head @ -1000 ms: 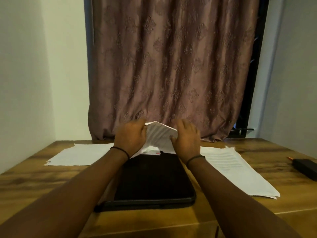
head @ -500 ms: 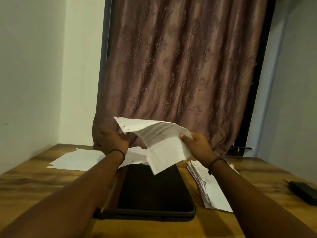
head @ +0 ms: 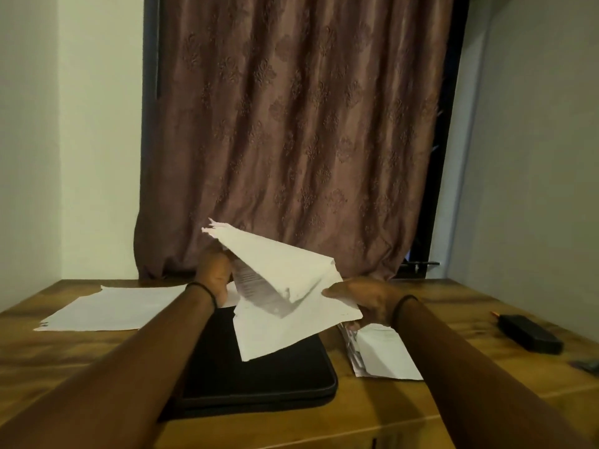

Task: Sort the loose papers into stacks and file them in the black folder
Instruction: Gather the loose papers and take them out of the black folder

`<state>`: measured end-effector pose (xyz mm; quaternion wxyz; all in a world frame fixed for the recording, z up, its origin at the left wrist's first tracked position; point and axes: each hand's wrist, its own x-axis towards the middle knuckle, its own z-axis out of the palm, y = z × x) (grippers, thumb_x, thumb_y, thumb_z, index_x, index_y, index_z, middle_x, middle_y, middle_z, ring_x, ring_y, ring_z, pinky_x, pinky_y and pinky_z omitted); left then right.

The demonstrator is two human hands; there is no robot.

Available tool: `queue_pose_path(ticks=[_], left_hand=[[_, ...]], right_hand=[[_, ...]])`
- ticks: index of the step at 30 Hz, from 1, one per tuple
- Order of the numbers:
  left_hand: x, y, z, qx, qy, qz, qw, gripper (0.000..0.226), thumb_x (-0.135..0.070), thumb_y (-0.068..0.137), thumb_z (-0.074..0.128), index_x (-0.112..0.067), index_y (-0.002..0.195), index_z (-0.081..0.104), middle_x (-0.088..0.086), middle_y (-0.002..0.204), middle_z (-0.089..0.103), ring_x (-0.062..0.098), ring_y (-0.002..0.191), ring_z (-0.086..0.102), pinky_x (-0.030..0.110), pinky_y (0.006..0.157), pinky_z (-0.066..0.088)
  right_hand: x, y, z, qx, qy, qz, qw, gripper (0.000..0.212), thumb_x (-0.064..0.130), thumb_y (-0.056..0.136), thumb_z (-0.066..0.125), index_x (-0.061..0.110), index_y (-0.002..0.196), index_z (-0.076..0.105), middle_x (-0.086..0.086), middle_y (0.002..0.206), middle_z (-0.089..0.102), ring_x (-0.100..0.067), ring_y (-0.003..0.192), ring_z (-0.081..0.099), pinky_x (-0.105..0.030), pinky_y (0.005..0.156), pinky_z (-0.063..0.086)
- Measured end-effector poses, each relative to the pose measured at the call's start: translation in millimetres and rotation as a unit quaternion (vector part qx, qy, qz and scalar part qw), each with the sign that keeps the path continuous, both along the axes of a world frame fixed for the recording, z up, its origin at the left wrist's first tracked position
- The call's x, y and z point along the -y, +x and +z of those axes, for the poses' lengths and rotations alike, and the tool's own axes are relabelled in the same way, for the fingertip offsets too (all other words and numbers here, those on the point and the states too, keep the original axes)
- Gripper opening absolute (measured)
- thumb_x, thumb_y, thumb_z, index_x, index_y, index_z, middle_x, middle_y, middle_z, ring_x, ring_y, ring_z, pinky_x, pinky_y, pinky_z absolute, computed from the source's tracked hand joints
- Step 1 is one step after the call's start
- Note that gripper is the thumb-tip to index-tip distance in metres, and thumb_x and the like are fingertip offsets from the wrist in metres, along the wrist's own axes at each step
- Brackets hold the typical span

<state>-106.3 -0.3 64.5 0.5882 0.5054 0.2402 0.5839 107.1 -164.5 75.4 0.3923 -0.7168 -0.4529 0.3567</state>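
above one black folder [head: 259, 377], two hands [head: 214, 273] [head: 363, 296] hold papers [head: 285, 286] between two stacks [head: 113, 307] [head: 385, 354].

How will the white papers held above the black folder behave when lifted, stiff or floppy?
Probably floppy: the papers sag and fold between the left hand and right hand. Likely light: thin sheets held by their edges. Sheets may slip apart; edges look uneven.

Brown patterned curtain [head: 291, 131] (dimly lit) behind wooden table [head: 81, 358].

Wooden table [head: 81, 361] with black folder [head: 259, 374], two paper stacks [head: 110, 307] [head: 385, 354], black case [head: 528, 333].
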Motion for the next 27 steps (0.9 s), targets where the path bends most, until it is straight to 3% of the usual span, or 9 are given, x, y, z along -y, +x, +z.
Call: queue_pose_path(ticks=[2, 6, 10, 13, 15, 18, 20, 24, 27], left_hand=[[13, 2, 12, -0.023, 0.027, -0.031, 0.999, 0.008, -0.014, 0.087, 0.068, -0.013, 0.094, 0.065, 0.006, 0.087, 0.071, 0.026, 0.083, 0.066, 0.036, 0.071, 0.052], [12, 18, 6, -0.071, 0.021, -0.071, 0.995, 0.032, -0.025, 0.085, 0.072, -0.009, 0.112, 0.067, 0.010, 0.101, 0.075, 0.030, 0.091, 0.072, 0.042, 0.075, 0.057], [17, 43, -4, -0.071, -0.002, -0.043, 0.997, 0.022, -0.016, 0.090, 0.068, -0.009, 0.111, 0.066, 0.008, 0.103, 0.073, 0.025, 0.090, 0.070, 0.036, 0.070, 0.057], [20, 67, -12, -0.095, -0.017, -0.038, 0.995, 0.006, -0.016, 0.092, 0.065, -0.015, 0.098, 0.066, 0.006, 0.100, 0.071, 0.022, 0.086, 0.068, 0.036, 0.069, 0.055], [23, 86, -16, -0.137, -0.031, -0.039, 0.989, 0.008, -0.026, 0.093, 0.065, -0.018, 0.093, 0.064, 0.005, 0.098, 0.072, 0.020, 0.081, 0.068, 0.036, 0.069, 0.057], [26, 120, -21, -0.156, -0.027, -0.049, 0.986, 0.016, -0.027, 0.093, 0.065, -0.012, 0.099, 0.065, 0.006, 0.094, 0.073, 0.016, 0.073, 0.068, 0.027, 0.056, 0.056], [29, 146, -26, -0.170, -0.019, -0.063, 0.983, 0.022, -0.027, 0.092, 0.066, -0.007, 0.100, 0.067, 0.008, 0.094, 0.074, 0.021, 0.076, 0.070, 0.032, 0.063, 0.058], [32, 195, -40, -0.286, 0.039, -0.028, 0.957, 0.031, -0.036, 0.090, 0.067, -0.013, 0.071, 0.062, 0.012, 0.094, 0.073, 0.027, 0.080, 0.068, 0.036, 0.075, 0.056], [26, 224, -58, -0.419, 0.080, -0.031, 0.904, 0.039, -0.044, 0.082, 0.071, -0.006, 0.091, 0.070, 0.014, 0.107, 0.071, 0.035, 0.100, 0.066, 0.042, 0.091, 0.053]], right_hand=[[2, 10, -7, 0.024, 0.003, 0.010, 1.000, 0.021, 0.036, 0.092, 0.066, 0.019, 0.103, 0.063, -0.005, 0.099, 0.069, -0.018, 0.081, 0.064, -0.031, 0.068, 0.055], [5, 24, -18, 0.041, 0.081, 0.021, 0.996, 0.037, 0.041, 0.085, 0.073, 0.021, 0.116, 0.068, -0.001, 0.104, 0.075, -0.019, 0.091, 0.073, -0.032, 0.078, 0.060], [8, 36, -20, 0.016, 0.177, -0.045, 0.983, 0.015, 0.022, 0.093, 0.066, 0.011, 0.104, 0.070, -0.003, 0.099, 0.074, -0.009, 0.074, 0.070, -0.014, 0.059, 0.053], [12, 55, -25, 0.025, 0.191, -0.101, 0.976, 0.021, 0.024, 0.095, 0.064, 0.005, 0.102, 0.069, -0.006, 0.100, 0.073, -0.010, 0.074, 0.066, -0.012, 0.056, 0.049], [19, 71, -32, 0.027, 0.178, -0.133, 0.975, 0.022, 0.027, 0.094, 0.065, 0.005, 0.099, 0.068, -0.003, 0.094, 0.072, -0.013, 0.075, 0.066, -0.017, 0.060, 0.051], [29, 99, -44, 0.053, 0.164, -0.177, 0.969, 0.033, 0.036, 0.093, 0.064, 0.004, 0.098, 0.070, -0.009, 0.093, 0.075, -0.029, 0.083, 0.071, -0.040, 0.081, 0.058], [36, 119, -54, 0.044, 0.160, -0.210, 0.963, 0.034, 0.037, 0.094, 0.061, 0.005, 0.098, 0.070, -0.009, 0.092, 0.075, -0.028, 0.082, 0.071, -0.042, 0.082, 0.058], [44, 152, -69, 0.103, 0.124, -0.297, 0.941, 0.030, 0.034, 0.097, 0.054, 0.011, 0.082, 0.064, -0.007, 0.083, 0.069, -0.026, 0.079, 0.065, -0.036, 0.070, 0.053], [45, 171, -82, 0.226, 0.044, -0.335, 0.914, 0.032, 0.039, 0.092, 0.051, 0.011, 0.081, 0.062, -0.006, 0.080, 0.065, -0.024, 0.074, 0.060, -0.032, 0.065, 0.047]])
